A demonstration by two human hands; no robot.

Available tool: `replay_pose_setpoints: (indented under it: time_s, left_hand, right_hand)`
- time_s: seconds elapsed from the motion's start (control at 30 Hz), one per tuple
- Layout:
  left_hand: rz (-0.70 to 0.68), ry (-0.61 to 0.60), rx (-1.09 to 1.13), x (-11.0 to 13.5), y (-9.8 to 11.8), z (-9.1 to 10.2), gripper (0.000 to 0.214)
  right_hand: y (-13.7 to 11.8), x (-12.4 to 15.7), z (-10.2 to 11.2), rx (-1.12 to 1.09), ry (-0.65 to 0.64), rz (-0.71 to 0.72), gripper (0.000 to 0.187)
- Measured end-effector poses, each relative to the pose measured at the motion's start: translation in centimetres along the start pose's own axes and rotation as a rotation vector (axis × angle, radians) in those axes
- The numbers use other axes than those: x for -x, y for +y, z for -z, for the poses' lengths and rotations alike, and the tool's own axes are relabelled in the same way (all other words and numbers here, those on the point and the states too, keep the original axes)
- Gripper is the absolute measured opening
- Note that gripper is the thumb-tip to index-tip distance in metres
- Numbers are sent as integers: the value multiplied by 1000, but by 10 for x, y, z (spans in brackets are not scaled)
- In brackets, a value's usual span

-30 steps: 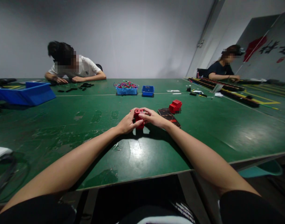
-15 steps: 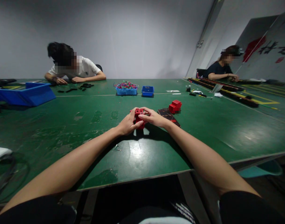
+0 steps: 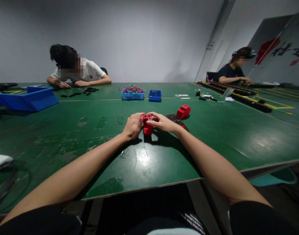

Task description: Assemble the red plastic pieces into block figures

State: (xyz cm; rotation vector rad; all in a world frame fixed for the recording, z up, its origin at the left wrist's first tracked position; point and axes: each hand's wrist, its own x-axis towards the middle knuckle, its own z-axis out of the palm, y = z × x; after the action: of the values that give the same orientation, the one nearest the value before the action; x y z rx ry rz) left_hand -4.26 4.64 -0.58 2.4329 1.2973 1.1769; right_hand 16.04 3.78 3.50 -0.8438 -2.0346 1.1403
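A red block-shaped part (image 3: 147, 129) with small holes in its top stands upright between my hands over the green table. My left hand (image 3: 133, 126) is closed against its left side, the fingertips at its upper edge and the thumb hidden. From the right, my right hand (image 3: 163, 122) grips it with thumb and fingers near the top. A second red part (image 3: 184, 111) of like shape lies beyond my right hand, at the far end of a dark phone-like slab (image 3: 175, 119) with faint markings.
A blue bin (image 3: 133, 95) heaped with colourful small pieces and a smaller blue tray (image 3: 155, 95) stand farther back. A large blue bin (image 3: 32, 99) is at left. Two people (image 3: 78, 70) (image 3: 233, 70) sit across the table. Long dark strips (image 3: 237, 93) lie at right.
My left thumb has moved off the front of the red part, and the left hand has turned to its left side. More of the part's front now shows.
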Motion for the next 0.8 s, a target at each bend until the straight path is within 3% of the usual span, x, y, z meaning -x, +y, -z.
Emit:
replay_pose_setpoints:
  time_s: [0.1, 0.17, 0.3, 0.47, 0.63, 0.8]
  left_hand:
    - [162, 104, -107, -1, -9, -4, 46]
    - [206, 50, -172, -1, -15, -6, 48]
    - [156, -176, -254, 0, -11, -6, 51]
    - [201, -264, -335, 0, 2, 1, 54]
    - [121, -303, -194, -2, 0, 6, 52]
    - [18, -325, 139, -2, -3, 6, 61]
  right_hand:
    - [-3, 0, 1, 6, -4, -15, 51]
    - [-4, 1, 1, 3, -2, -21, 53]
    - [-5, 1, 1, -1, -13, -11, 54]
    - [-2, 1, 1, 61, 7, 21, 49]
    - [-2, 1, 1, 130, 35, 44, 47]
    - [-3, 2, 1, 152, 45, 60, 46]
